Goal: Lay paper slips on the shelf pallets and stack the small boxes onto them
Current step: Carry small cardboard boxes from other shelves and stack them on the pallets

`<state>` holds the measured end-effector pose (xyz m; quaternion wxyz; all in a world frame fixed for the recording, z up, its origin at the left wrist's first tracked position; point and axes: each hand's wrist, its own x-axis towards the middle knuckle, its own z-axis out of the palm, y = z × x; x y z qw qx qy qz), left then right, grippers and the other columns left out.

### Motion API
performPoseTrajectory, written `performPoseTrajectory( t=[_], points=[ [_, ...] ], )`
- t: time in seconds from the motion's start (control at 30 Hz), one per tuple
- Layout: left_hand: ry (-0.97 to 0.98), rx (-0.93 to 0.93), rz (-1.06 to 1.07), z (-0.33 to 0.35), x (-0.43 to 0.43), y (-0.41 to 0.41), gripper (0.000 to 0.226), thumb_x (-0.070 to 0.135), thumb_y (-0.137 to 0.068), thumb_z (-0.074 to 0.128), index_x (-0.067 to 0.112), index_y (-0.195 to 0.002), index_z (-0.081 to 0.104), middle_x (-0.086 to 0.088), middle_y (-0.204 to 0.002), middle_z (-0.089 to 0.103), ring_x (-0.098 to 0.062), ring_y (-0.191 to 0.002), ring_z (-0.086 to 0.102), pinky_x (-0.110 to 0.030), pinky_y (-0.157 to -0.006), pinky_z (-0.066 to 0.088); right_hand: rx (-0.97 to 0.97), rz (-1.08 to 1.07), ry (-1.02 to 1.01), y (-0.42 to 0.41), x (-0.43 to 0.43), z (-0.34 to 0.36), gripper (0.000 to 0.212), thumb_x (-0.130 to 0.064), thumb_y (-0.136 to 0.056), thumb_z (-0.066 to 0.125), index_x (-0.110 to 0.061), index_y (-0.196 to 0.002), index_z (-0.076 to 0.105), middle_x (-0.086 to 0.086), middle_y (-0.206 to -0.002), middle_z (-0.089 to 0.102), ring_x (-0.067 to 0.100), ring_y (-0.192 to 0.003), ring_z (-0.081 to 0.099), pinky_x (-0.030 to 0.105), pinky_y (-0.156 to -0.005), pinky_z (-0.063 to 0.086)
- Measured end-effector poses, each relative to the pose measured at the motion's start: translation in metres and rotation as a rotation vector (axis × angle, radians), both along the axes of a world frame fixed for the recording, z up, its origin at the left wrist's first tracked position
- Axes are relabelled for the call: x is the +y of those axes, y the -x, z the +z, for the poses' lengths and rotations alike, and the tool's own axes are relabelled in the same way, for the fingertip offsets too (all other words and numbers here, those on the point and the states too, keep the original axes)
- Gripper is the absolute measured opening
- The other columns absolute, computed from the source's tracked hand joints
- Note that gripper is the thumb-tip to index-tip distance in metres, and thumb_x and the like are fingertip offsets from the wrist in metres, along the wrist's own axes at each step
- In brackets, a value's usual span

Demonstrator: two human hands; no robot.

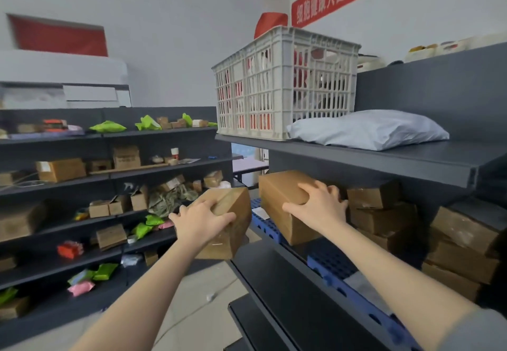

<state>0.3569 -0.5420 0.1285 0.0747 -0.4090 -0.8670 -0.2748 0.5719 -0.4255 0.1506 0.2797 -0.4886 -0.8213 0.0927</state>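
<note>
My left hand (201, 220) grips a small brown cardboard box (233, 230), held in the air left of the shelf's end. My right hand (319, 206) is clamped on the top of a second brown box (279, 202), which rests on the blue plastic pallet (267, 225) on the middle shelf. A white paper slip (260, 212) lies on that pallet just left of the box. More brown boxes (382, 213) are stacked deeper on the same shelf to the right. Another blue pallet (333, 267) with a pale slip (365, 286) on it lies nearer to me.
The dark shelf board (384, 155) right above the boxes carries a grey slatted crate (285, 84) and a grey mailer bag (367, 129). A second dark shelving unit (109, 183) at left holds cartons and green packets. Tiled floor (203, 293) shows between the units.
</note>
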Motion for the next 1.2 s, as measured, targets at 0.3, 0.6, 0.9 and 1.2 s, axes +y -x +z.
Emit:
performPoseTrajectory(
  t=[0.3, 0.6, 0.9, 1.2],
  points=[
    [-0.064, 0.034, -0.124, 0.021, 0.097, 0.068, 0.066, 0.066, -0.073, 0.051, 0.035, -0.131, 0.051, 0.001, -0.137, 0.053, -0.038, -0.130, 0.037, -0.059, -0.109, 0.016, 0.017, -0.186, -0.020, 0.049, 0.079, 0.012, 0.078, -0.068, -0.077, 0.055, -0.035, -0.144, 0.033, 0.004, -0.157, 0.022, 0.038, -0.143, 0.016, 0.064, -0.113, 0.013],
    [-0.050, 0.098, -0.372, 0.029, 0.225, 0.141, 0.066, 0.069, -0.072, 0.050, 0.038, -0.131, 0.051, 0.001, -0.140, 0.051, -0.039, -0.131, 0.035, -0.057, -0.108, 0.020, 0.055, -0.504, -0.003, 0.085, 0.140, 0.007, 0.077, -0.073, -0.074, 0.052, -0.040, -0.142, 0.035, 0.006, -0.151, 0.036, 0.039, -0.140, 0.025, 0.063, -0.112, 0.012],
    [0.010, 0.072, -0.587, 0.027, 0.319, 0.168, 0.074, 0.069, -0.071, 0.052, 0.035, -0.136, 0.045, -0.002, -0.147, 0.044, -0.038, -0.136, 0.030, -0.057, -0.111, 0.017, 0.021, -0.750, 0.051, 0.111, 0.168, 0.016, 0.087, -0.072, -0.077, 0.051, -0.020, -0.144, 0.033, 0.014, -0.152, 0.033, 0.040, -0.141, 0.023, 0.059, -0.115, 0.013],
    [-0.039, 0.026, -0.688, 0.030, 0.391, 0.162, 0.063, 0.062, -0.077, 0.054, 0.028, -0.130, 0.052, -0.004, -0.138, 0.053, -0.033, -0.131, 0.040, -0.050, -0.111, 0.019, 0.312, -0.608, 0.067, 0.127, 0.201, 0.021, 0.072, -0.048, -0.084, 0.064, -0.018, -0.142, 0.035, 0.004, -0.148, 0.039, 0.022, -0.138, 0.034, 0.028, -0.113, 0.022]
  ],
)
